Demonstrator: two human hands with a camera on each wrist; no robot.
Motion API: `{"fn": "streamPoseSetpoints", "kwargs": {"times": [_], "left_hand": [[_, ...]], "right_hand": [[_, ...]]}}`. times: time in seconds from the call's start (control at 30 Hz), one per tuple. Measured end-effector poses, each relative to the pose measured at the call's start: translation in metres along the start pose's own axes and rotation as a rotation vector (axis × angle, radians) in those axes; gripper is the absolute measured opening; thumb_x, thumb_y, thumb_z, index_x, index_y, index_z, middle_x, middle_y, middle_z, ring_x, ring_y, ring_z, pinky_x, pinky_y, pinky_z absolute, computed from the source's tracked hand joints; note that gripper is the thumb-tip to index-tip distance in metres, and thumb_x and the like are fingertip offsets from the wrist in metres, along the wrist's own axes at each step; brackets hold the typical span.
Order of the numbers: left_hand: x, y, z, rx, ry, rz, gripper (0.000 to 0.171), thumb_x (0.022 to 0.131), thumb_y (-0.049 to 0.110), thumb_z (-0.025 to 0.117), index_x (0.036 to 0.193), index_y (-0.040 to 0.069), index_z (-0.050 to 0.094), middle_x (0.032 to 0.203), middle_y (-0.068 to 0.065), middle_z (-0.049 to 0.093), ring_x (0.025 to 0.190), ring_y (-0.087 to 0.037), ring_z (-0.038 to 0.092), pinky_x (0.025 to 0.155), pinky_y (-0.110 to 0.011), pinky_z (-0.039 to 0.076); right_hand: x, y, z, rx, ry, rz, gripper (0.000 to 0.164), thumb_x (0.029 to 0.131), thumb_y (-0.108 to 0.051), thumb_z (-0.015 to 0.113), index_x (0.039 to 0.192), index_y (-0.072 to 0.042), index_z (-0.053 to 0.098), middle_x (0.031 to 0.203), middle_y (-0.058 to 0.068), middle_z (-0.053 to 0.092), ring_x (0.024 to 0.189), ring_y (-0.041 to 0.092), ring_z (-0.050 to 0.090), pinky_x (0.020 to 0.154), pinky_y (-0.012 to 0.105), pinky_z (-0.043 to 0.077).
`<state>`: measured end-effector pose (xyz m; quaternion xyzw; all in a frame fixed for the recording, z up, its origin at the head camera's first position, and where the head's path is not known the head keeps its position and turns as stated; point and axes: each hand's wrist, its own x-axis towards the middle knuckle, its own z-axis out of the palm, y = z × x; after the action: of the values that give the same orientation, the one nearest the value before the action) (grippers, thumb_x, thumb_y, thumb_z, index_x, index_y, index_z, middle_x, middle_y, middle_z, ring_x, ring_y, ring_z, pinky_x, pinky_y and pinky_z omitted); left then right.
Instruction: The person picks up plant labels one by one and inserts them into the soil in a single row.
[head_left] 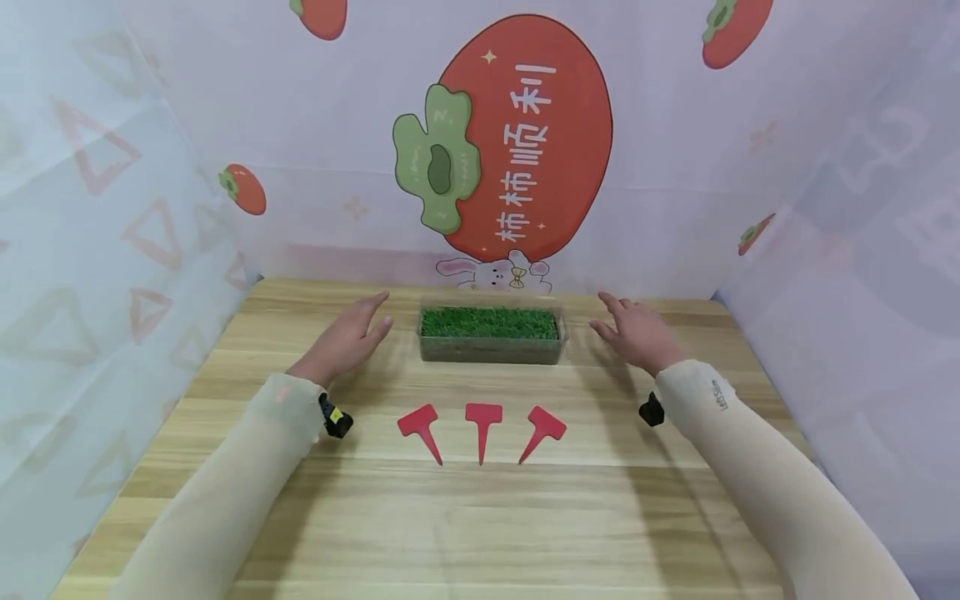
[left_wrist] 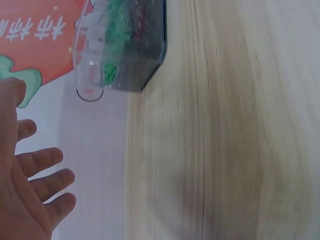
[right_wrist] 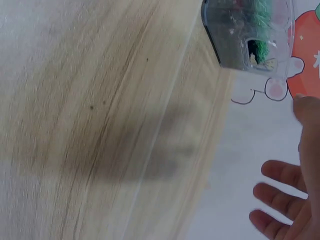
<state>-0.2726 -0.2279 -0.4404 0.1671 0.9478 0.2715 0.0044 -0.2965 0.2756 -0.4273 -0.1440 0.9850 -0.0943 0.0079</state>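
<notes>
A clear plastic box (head_left: 491,350) with green artificial grass (head_left: 487,322) inside stands near the back of the table. To its left my left hand (head_left: 347,340) hovers with relaxed fingers, apart from the box and holding nothing. My right hand (head_left: 637,333) is on the other side, fingers loosely spread, also apart from the box and holding nothing. Three red T-shaped plant labels (head_left: 483,427) lie in a row in front of the box, the outer two slanting inward at their points. In the left wrist view the end of the box (left_wrist: 135,65) shows above the left fingers (left_wrist: 47,185).
The wooden table (head_left: 480,533) ends at a back wall sheet (head_left: 322,200) printed with persimmons and a rabbit. Pale sheets hang along the left (head_left: 97,250) and right (head_left: 892,292) sides. A small black device (head_left: 335,419) sits at the left wrist, another (head_left: 652,410) at the right.
</notes>
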Motion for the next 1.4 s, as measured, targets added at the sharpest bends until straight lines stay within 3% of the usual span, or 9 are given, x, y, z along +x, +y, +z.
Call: {"fn": "streamPoseSetpoints", "kwargs": {"times": [0.13,0.4,0.67,0.93,1.17,1.4], "left_hand": [[0.002,0.006,0.007,-0.087,0.001,-0.01,0.072,0.104,0.06,0.029,0.162,0.019,0.021,0.166,-0.01,0.023,0.152,-0.035,0.021,0.121,-0.058,0.019],[0.006,0.013,0.019,-0.194,0.01,-0.062,0.077,0.099,0.07,0.031,0.161,0.025,0.023,0.165,-0.007,0.027,0.147,-0.034,0.033,0.115,-0.06,0.031],[0.01,0.022,0.023,-0.253,0.008,-0.081,0.068,0.103,0.061,0.036,0.161,0.028,0.023,0.163,-0.007,0.03,0.146,-0.035,0.035,0.115,-0.06,0.032],[0.016,0.026,0.029,-0.255,-0.014,-0.061,0.066,0.106,0.052,0.039,0.161,0.018,0.024,0.16,-0.014,0.034,0.144,-0.038,0.038,0.114,-0.059,0.034],[0.022,0.027,0.034,-0.233,-0.046,-0.038,0.061,0.108,0.045,0.038,0.161,0.019,0.022,0.161,-0.014,0.032,0.144,-0.039,0.037,0.115,-0.058,0.033],[0.029,0.027,0.04,-0.167,-0.069,0.013,0.057,0.111,0.032,0.032,0.162,0.01,0.017,0.165,-0.017,0.022,0.149,-0.039,0.027,0.12,-0.056,0.024]], "right_hand": [[0.0,-0.004,0.008,0.036,0.024,-0.039,0.075,0.101,-0.063,0.038,0.157,-0.012,0.032,0.136,0.02,0.058,0.121,0.04,0.059,0.097,0.06,0.048],[0.003,-0.02,0.017,0.082,0.071,-0.094,0.06,0.105,-0.044,0.049,0.154,-0.011,0.038,0.135,0.019,0.06,0.12,0.039,0.06,0.099,0.06,0.047],[0.007,-0.03,0.021,0.13,0.076,-0.118,0.057,0.107,-0.043,0.044,0.153,-0.009,0.039,0.13,0.017,0.063,0.115,0.036,0.061,0.099,0.057,0.047],[0.011,-0.042,0.025,0.227,0.023,-0.071,0.061,0.107,-0.041,0.044,0.156,-0.006,0.032,0.133,0.02,0.06,0.119,0.039,0.059,0.1,0.058,0.047],[0.014,-0.045,0.031,0.251,-0.014,-0.076,0.066,0.109,-0.038,0.04,0.16,-0.001,0.018,0.139,0.02,0.056,0.129,0.038,0.052,0.109,0.057,0.04],[0.018,-0.05,0.035,0.291,-0.033,-0.089,0.062,0.108,-0.026,0.035,0.16,-0.001,0.01,0.107,0.017,0.055,0.1,0.03,0.052,0.095,0.048,0.042]]}}
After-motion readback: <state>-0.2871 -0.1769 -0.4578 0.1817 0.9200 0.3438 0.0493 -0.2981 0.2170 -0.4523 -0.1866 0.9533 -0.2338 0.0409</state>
